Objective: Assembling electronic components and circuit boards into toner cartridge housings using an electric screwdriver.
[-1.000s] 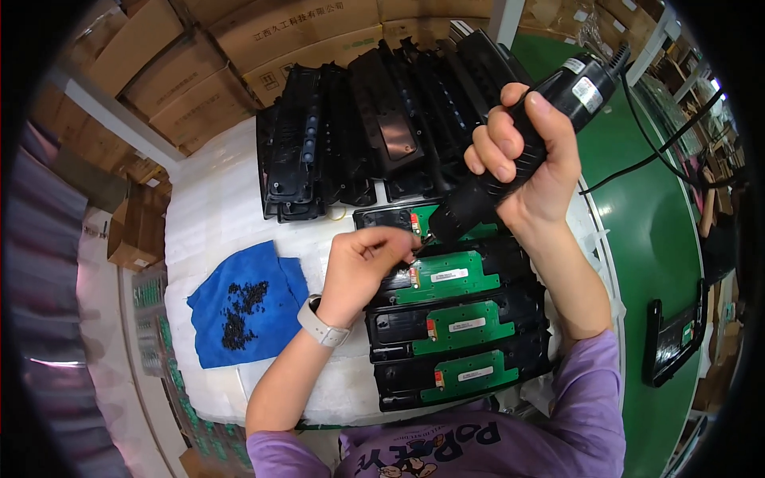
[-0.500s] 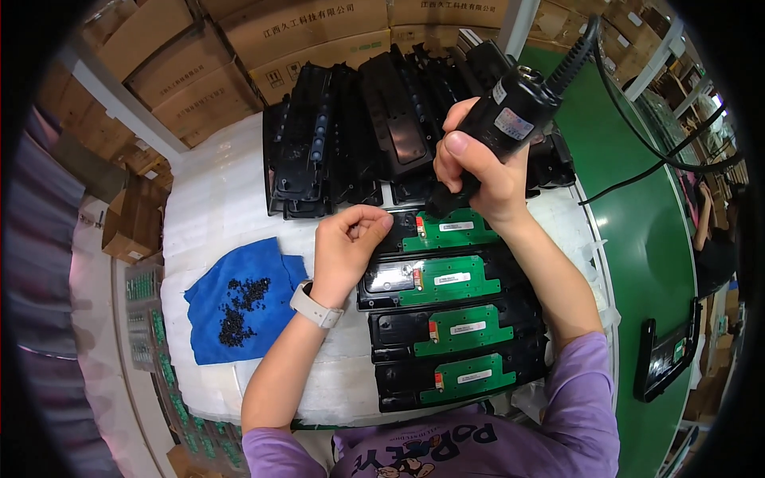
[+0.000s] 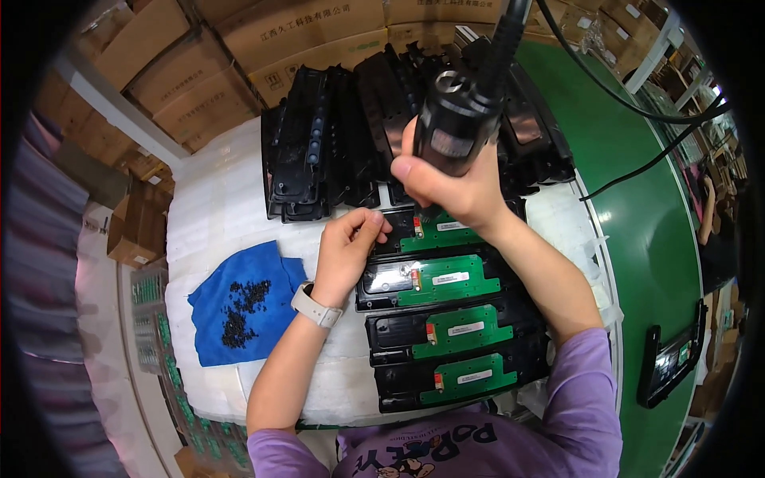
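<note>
Over the farthest of four black panels (image 3: 398, 233), the right hand (image 3: 462, 191) is gripping a black power screwdriver (image 3: 453, 119), whose lower end is pointing down near the green circuit board (image 3: 460, 237). At that panel's left end, the left hand (image 3: 349, 243) is pinching its fingertips together, around what I cannot tell. Small black parts (image 3: 249, 296) are lying on a blue cloth (image 3: 213, 323).

Black dominates the power tool (image 3: 456, 123) and the panels (image 3: 394, 334), whose green circuit boards (image 3: 446, 295) carry white labels (image 3: 452, 279) and red parts (image 3: 431, 333). A plain blue cloth (image 3: 279, 271) sets off a speckle of black pieces (image 3: 237, 329) against the white worktop (image 3: 215, 191). Purple sleeves (image 3: 586, 374), a pale grey watch strap (image 3: 317, 309), black housings (image 3: 299, 143) and brown cartons (image 3: 319, 40) with dark print complete the palette beside a green surface (image 3: 613, 223).
</note>
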Motion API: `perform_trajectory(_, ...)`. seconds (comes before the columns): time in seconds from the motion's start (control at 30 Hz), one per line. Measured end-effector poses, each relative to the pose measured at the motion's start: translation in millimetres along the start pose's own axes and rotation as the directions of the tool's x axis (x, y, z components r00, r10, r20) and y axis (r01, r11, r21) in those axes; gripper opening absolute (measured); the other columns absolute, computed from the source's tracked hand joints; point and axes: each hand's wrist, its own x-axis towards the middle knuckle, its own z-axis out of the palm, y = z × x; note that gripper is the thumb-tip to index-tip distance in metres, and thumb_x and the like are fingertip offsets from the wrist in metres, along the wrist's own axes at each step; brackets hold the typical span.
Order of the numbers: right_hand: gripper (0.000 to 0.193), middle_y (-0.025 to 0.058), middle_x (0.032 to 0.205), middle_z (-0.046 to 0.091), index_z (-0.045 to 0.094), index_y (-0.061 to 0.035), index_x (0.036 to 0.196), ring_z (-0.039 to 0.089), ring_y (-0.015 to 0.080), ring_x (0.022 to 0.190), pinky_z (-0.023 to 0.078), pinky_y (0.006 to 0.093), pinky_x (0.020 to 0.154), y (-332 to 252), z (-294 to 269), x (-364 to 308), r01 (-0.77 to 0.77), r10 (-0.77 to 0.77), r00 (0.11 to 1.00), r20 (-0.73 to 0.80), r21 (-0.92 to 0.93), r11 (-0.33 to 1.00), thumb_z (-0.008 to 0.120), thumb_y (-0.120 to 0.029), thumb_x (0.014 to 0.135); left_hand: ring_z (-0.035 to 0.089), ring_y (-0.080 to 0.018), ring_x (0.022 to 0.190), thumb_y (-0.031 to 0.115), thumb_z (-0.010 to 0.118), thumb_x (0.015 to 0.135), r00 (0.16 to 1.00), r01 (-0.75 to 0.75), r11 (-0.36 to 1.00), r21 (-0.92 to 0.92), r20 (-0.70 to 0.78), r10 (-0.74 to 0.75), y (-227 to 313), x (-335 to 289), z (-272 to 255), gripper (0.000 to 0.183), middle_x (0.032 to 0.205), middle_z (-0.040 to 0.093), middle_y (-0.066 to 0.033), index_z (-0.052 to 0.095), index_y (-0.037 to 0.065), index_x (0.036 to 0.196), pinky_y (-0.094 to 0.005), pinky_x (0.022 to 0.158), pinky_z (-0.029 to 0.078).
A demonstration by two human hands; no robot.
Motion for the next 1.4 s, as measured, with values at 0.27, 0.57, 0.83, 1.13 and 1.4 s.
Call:
perform_trajectory(0.27, 0.015, 0.0010, 0.057, 0.048, 0.052, -0.0039, 0.090, 0.043, 0.0107, 0.041, 0.036, 0.0266, 0.044, -20.5, -21.3, -4.1, 0.139, -0.085, 0.988, -0.128, 0.510, 0.849, 0.054, -0.018, 0.084, 0.037, -0.0016, 0.054, 0.012, 0.056, 0.088, 0.999, 0.022, 0.968, -0.249, 0.041, -0.012, 22.3, -13.3, 2.8, 0.015, 0.073, 0.059, -0.0016, 0.063, 0.000, 0.091, -0.0158, 0.048, 0.027)
perform_trajectory(0.57, 0.021, 0.0013, 0.054, 0.044, 0.052, -0.0078, 0.094, 0.041, 0.0125, 0.041, 0.037, 0.0296, 0.048, -36.9, -32.0, -13.2, 0.163, -0.069, 0.983, -0.172, 0.618, 0.769, 0.045, -0.027, 0.087, 0.041, -0.0029, 0.054, 0.005, 0.059, 0.085, 0.971, 0.068, 0.981, -0.181, 0.236, -0.024, 35.7, -24.5, 14.6, 0.012, 0.074, 0.063, -0.0064, 0.065, -0.003, 0.092, -0.0158, 0.047, 0.031)
perform_trajectory(0.83, 0.022, 0.0020, 0.054, 0.044, 0.050, -0.0074, 0.094, 0.041, 0.0129, 0.040, 0.036, 0.0296, 0.047, -32.0, -28.8, -15.4, 0.141, -0.059, 0.987, -0.150, 0.623, 0.769, 0.046, -0.027, 0.087, 0.054, -0.0045, 0.062, 0.004, 0.062, 0.082, 0.988, 0.051, 0.980, -0.195, 0.156, -0.020, 26.4, -23.0, 16.0, 0.011, 0.080, 0.066, -0.0083, 0.066, -0.003, 0.091, -0.0156, 0.050, 0.037)
perform_trajectory(1.13, 0.027, -0.0011, 0.056, 0.042, 0.047, -0.0075, 0.096, 0.038, 0.0089, 0.041, 0.038, 0.0281, 0.051, -32.2, -23.3, -19.3, 0.070, -0.008, 0.993, -0.114, 0.553, 0.830, 0.043, -0.034, 0.089, 0.059, -0.0063, 0.069, -0.002, 0.068, 0.075, 0.984, 0.037, 0.982, -0.188, 0.180, -0.003, 22.6, -23.0, 11.3, 0.013, 0.083, 0.067, -0.0096, 0.066, -0.003, 0.087, -0.0171, 0.060, 0.046)
perform_trajectory(1.4, 0.027, -0.0012, 0.056, 0.042, 0.046, -0.0076, 0.096, 0.038, 0.0089, 0.041, 0.038, 0.0282, 0.051, -31.2, -21.2, -22.1, 0.083, -0.020, 0.992, -0.124, 0.528, 0.845, 0.043, -0.033, 0.090, 0.059, -0.0055, 0.069, -0.004, 0.069, 0.073, 0.980, 0.056, 0.989, -0.135, 0.199, -0.028, 25.7, -22.5, 9.2, 0.012, 0.081, 0.067, -0.0074, 0.067, -0.003, 0.084, -0.0168, 0.064, 0.047)
